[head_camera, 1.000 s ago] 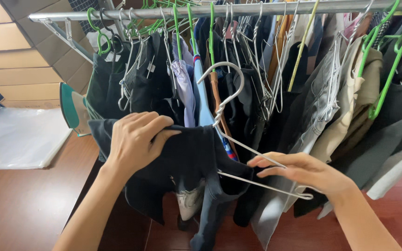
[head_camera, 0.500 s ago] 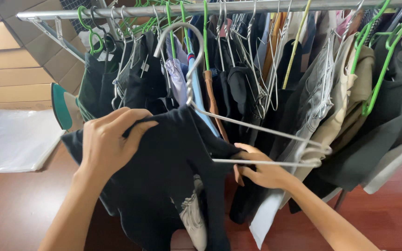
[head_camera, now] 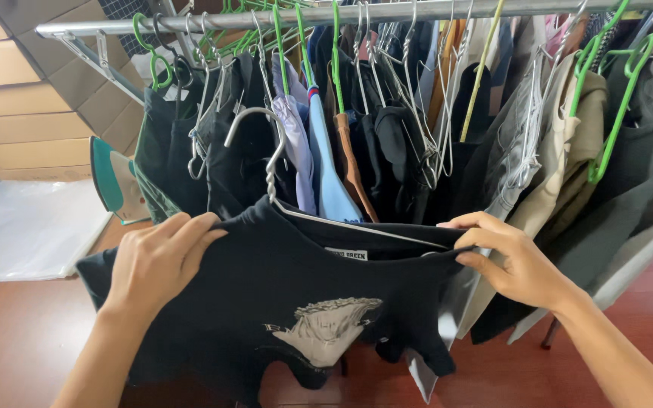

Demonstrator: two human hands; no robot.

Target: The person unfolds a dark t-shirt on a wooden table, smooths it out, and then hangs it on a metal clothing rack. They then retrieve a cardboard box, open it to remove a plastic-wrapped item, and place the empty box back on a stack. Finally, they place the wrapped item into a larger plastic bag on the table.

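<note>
— Where is the black T-shirt [head_camera: 296, 302] relative to the hands?

— It is stretched between them, in front of the crowded clothes rail [head_camera: 387, 11]. The left hand [head_camera: 156, 261] grips the shirt's left shoulder, fingers curled over the top edge and bunching the cloth. The right hand [head_camera: 508, 261] pinches the other shoulder, thumb below and fingers folded over the fabric.

— Is the shirt on anything?

— A white wire hanger [head_camera: 273, 162] sits inside the neck opening. Its hook rises above the collar between the hands, free of the rail, and one wire arm shows along the open neckline toward the right hand.

— Which way does the shirt face?

— The pale printed graphic on the chest faces the camera, low and roughly midway between the two hands. A small label shows inside the collar.

— What lies around it?

— Behind hang dark garments [head_camera: 402, 143] on green and metal hangers, a light blue shirt [head_camera: 326, 159] just behind the hook, and beige clothing [head_camera: 568, 151] above the right hand. A teal clothes iron [head_camera: 115, 181] stands at the left, above the left hand. Below is reddish wooden floor [head_camera: 17, 340].
</note>
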